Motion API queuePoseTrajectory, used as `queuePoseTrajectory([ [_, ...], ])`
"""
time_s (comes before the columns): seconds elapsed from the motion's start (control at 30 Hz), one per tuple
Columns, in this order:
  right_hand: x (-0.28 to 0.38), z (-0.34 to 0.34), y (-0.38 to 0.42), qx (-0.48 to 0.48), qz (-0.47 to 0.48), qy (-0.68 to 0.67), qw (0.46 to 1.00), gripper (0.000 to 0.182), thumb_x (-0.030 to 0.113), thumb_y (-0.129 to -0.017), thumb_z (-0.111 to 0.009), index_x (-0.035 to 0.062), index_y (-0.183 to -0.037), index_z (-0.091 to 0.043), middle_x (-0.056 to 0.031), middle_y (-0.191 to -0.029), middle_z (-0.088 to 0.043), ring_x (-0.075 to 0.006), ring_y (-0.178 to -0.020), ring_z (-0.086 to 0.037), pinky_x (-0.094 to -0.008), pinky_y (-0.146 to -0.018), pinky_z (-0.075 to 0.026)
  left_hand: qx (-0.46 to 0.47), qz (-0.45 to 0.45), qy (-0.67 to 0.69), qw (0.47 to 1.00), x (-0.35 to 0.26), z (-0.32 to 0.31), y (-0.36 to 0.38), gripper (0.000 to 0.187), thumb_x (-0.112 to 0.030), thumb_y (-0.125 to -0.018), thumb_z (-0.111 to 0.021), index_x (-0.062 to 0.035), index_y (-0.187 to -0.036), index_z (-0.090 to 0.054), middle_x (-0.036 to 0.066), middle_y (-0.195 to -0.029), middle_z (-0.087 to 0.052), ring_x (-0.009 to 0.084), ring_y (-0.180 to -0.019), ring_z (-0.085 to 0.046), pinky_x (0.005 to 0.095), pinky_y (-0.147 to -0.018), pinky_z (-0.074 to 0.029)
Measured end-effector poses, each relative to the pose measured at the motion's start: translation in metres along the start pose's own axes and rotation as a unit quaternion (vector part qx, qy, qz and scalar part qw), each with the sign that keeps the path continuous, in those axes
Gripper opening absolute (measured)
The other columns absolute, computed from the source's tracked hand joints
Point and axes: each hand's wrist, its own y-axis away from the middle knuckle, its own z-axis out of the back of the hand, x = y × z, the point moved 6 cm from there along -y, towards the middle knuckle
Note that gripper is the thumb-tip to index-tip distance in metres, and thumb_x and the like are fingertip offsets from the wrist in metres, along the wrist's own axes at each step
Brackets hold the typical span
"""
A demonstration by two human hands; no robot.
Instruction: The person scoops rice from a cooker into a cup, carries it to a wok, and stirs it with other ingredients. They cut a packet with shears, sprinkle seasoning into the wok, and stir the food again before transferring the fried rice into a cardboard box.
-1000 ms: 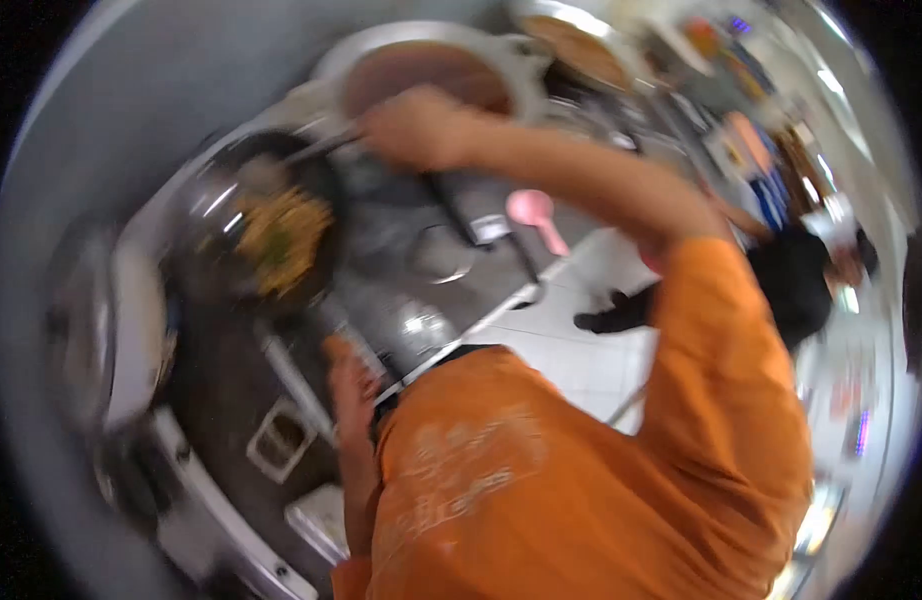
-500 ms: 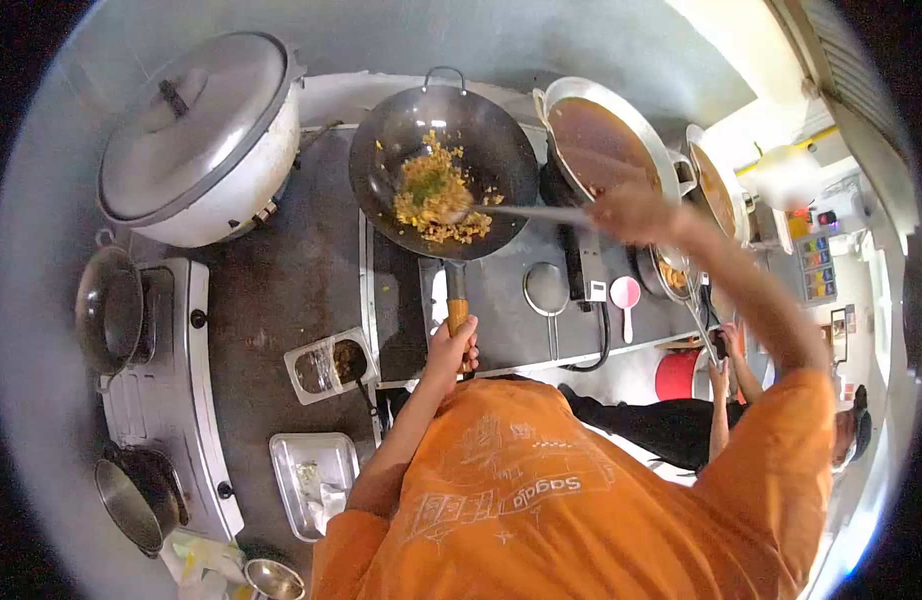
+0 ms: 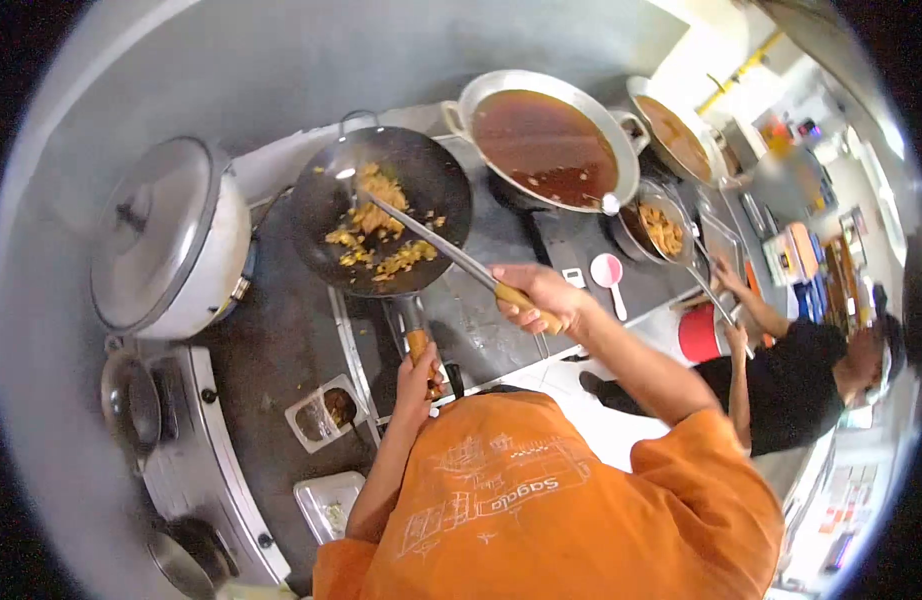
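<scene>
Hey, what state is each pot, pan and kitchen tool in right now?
Black wooden-handled wok: uncovered, brown and yellow food inside, handle in left hand.
Wooden-handled metal utensil: in right hand, head in wok.
White round pot: lid on.
Wide silver pan: uncovered, holding red-brown liquid.
Pink plastic scoop: unheld.

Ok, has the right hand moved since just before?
Yes: the right hand has drawn back from the near rim of the big open pot, now clear.

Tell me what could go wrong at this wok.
Cooked bits lie toward the near side of the wok, so a brisk sweep of the long-handled utensil in the right hand might flick some out.

An open pan of reddish-brown liquid stands close by; if the left hand jerks the wok, it might knock the pan.
</scene>
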Motion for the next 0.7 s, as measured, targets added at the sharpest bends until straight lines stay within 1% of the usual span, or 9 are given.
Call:
queuePoseTrajectory([
  [0.07,0.043,0.009,0.031,-0.085,0.056,0.374,0.922,0.049,0.033,-0.103,-0.043,0.0177,-0.149,-0.037,-0.0083,-0.068,-0.057,-0.0157,-0.042,-0.05,-0.0305,-0.037,-0.044,-0.021,0.005,-0.001,1.0,0.0,0.001,0.001,0.024,-0.031,-0.095,-0.064,-0.0131,-0.096,-0.048,-0.002,-0.075,-0.047,0.0073,-0.055,-0.046,0.0235,-0.044,-0.039],
  [0.13,0.067,0.033,0.023,-0.124,0.259,0.709,0.644,0.051,0.028,-0.1,-0.046,0.0087,-0.146,-0.039,-0.0186,-0.084,-0.067,-0.0332,-0.064,-0.066,-0.0454,-0.058,-0.054,-0.019,0.012,-0.004,1.0,0.001,0.004,-0.002,0.024,-0.03,-0.095,-0.064,-0.0135,-0.094,-0.047,-0.002,-0.074,-0.047,0.0069,-0.054,-0.045,0.0218,-0.042,-0.037],
  [0.27,0.074,0.039,-0.039,-0.073,0.328,0.806,0.488,0.051,0.021,-0.093,-0.049,0.0003,-0.14,-0.042,-0.0239,-0.096,-0.067,-0.0398,-0.087,-0.067,-0.0493,-0.074,-0.053,-0.004,-0.009,0.016,1.0,-0.002,-0.003,0.001,0.022,-0.028,-0.096,-0.064,-0.0142,-0.094,-0.046,-0.003,-0.072,-0.046,0.0066,-0.053,-0.045,0.0223,-0.041,-0.037],
  [0.47,0.156,0.049,-0.057,-0.103,0.18,0.847,0.489,0.037,0.022,-0.093,-0.051,-0.0031,-0.118,-0.058,-0.0197,-0.098,-0.068,-0.0368,-0.09,-0.067,-0.0448,-0.076,-0.055,-0.019,-0.008,0.011,1.0,-0.004,0.003,-0.003,0.022,-0.028,-0.095,-0.065,-0.0139,-0.102,-0.05,-0.003,-0.072,-0.046,0.0067,-0.053,-0.047,0.0238,-0.043,-0.039],
  [0.53,0.111,0.063,-0.092,0.012,0.422,0.897,0.134,0.029,0.021,-0.093,-0.05,0.0014,-0.11,-0.064,-0.0155,-0.1,-0.068,-0.0347,-0.088,-0.067,-0.0442,-0.076,-0.055,-0.019,0.011,-0.018,1.0,-0.004,-0.001,0.001,0.022,-0.028,-0.095,-0.065,-0.0137,-0.1,-0.05,-0.003,-0.071,-0.046,0.0061,-0.053,-0.046,0.0234,-0.043,-0.038],
  [0.57,0.096,0.058,-0.099,0.032,0.442,0.887,0.128,0.029,0.021,-0.093,-0.05,0.0014,-0.11,-0.064,-0.0155,-0.1,-0.068,-0.0347,-0.088,-0.067,-0.0442,-0.076,-0.055,-0.028,0.004,-0.03,0.999,0.003,0.007,-0.005,0.022,-0.029,-0.096,-0.064,-0.0137,-0.097,-0.048,-0.004,-0.071,-0.044,0.0053,-0.053,-0.045,0.0231,-0.042,-0.037],
  [0.63,0.146,0.003,-0.066,-0.062,0.236,0.844,0.477,0.024,0.017,-0.089,-0.054,0.0072,-0.107,-0.065,-0.0093,-0.093,-0.069,-0.0339,-0.081,-0.065,-0.0427,-0.073,-0.054,0.005,-0.001,0.008,1.0,-0.001,-0.002,0.0,0.022,-0.029,-0.096,-0.063,-0.0148,-0.092,-0.048,-0.005,-0.07,-0.045,0.0043,-0.052,-0.045,0.0221,-0.04,-0.034],
  [0.67,0.16,0.025,-0.084,0.059,0.439,0.788,0.427,0.025,0.015,-0.088,-0.055,0.0059,-0.109,-0.063,-0.0149,-0.094,-0.069,-0.0353,-0.085,-0.066,-0.0448,-0.074,-0.053,0.018,-0.003,-0.007,1.0,0.0,0.001,-0.003,0.022,-0.029,-0.095,-0.064,-0.0149,-0.091,-0.048,-0.005,-0.07,-0.046,0.0043,-0.053,-0.045,0.0221,-0.041,-0.036],
  [0.7,0.179,-0.02,-0.054,0.019,0.196,0.912,0.361,0.026,0.015,-0.088,-0.055,0.0057,-0.112,-0.061,-0.0163,-0.095,-0.068,-0.0359,-0.09,-0.065,-0.0449,-0.076,-0.052,-0.009,-0.004,-0.011,1.0,-0.003,-0.002,0.004,0.023,-0.03,-0.094,-0.065,-0.0144,-0.092,-0.048,-0.004,-0.071,-0.047,0.0051,-0.054,-0.047,0.0222,-0.041,-0.038],
])
